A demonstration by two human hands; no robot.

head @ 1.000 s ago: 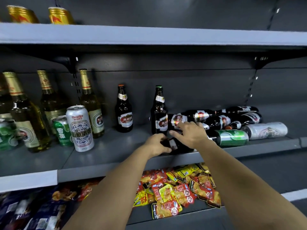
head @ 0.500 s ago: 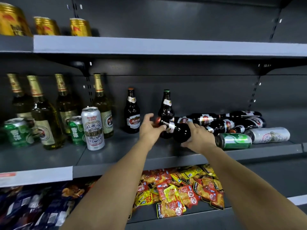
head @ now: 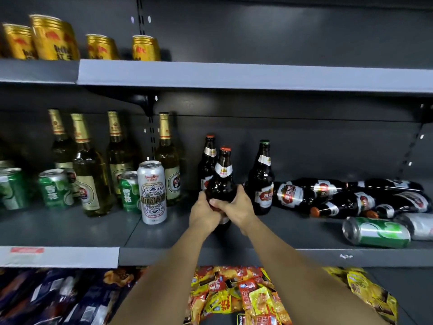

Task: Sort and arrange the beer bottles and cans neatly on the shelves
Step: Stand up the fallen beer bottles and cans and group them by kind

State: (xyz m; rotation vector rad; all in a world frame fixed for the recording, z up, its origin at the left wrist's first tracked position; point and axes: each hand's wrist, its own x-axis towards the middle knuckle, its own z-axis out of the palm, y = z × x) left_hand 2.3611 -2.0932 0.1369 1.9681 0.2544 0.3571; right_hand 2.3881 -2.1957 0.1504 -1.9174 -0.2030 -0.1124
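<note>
A dark brown beer bottle point(head: 222, 179) with a red cap stands upright at the middle of the grey shelf point(head: 234, 256). My left hand point(head: 203, 213) and my right hand point(head: 236, 208) both grip its lower body. Two more dark bottles stand upright, one just behind it point(head: 207, 160) and one to its right point(head: 262, 179). Several dark bottles point(head: 328, 195) lie on their sides at the right. In front of them lie a green can point(head: 377, 234) and a silver can point(head: 419, 225).
Tall gold-foiled green bottles point(head: 90, 170), green cans point(head: 54, 190) and a white patterned can point(head: 152, 192) stand at the left of the shelf. Gold cans point(head: 54, 39) sit on the upper shelf. Snack packets point(head: 234, 294) fill the lower shelf.
The dark bottle has gone from lying on the shelf, through a tilt, to upright. Both hands moved left with it and now hold its base. The view has shifted closer and left.
</note>
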